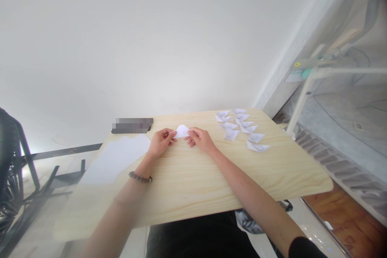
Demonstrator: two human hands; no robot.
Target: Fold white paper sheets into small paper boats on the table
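The folded paper (182,132) is being held near the centre of the frame, over the worktop (187,193). Fingers of the left hand (161,142) are pinching its left end; those of the right hand (203,139) are pinching its right end. Paper boats (231,134) are resting right of centre, white sheets (113,159) left.

Left hand (161,142) and right hand (202,139) pinching folded paper (182,131) over table (187,177), boat-shaped papers (231,134) at right, white sheets (116,157) at left
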